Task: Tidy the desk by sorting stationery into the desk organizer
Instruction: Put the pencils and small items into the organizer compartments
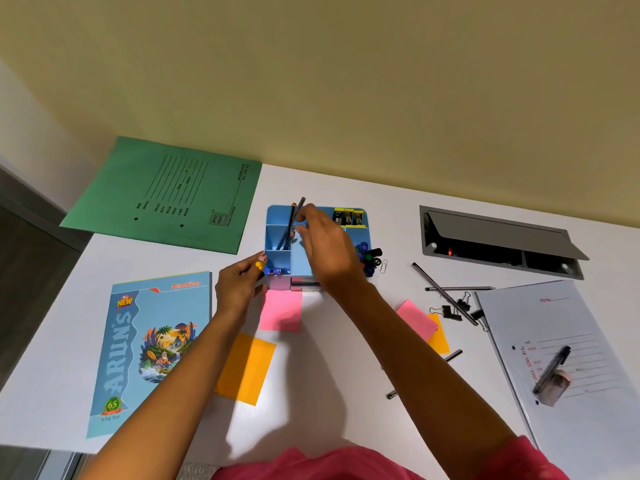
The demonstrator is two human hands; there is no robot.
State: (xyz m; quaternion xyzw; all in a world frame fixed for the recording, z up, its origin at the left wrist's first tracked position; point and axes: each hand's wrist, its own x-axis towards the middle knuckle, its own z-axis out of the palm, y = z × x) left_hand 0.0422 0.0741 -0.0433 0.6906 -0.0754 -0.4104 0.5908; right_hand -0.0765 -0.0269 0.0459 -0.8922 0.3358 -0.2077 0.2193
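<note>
A blue desk organizer (278,230) stands on the white desk. My right hand (323,244) reaches over it and pinches dark pencils (291,223) that stand tilted in its back-left compartment. My left hand (239,282) holds the organizer's front-left corner, fingers curled, with a small yellow piece (259,265) at its fingertips. Staple boxes (348,216) fill the back-right compartment. Dark markers (369,256) sit at its right side. Loose on the desk lie pink sticky notes (281,310), orange sticky notes (245,368), pens (445,294) and black binder clips (453,310).
A green file folder (166,192) lies at the back left and a blue notebook (145,344) at the front left. A white folder (568,368) with a pen and eraser on it lies right. An open grey cable hatch (498,242) is set in the desk. A paperclip (383,266) lies nearby.
</note>
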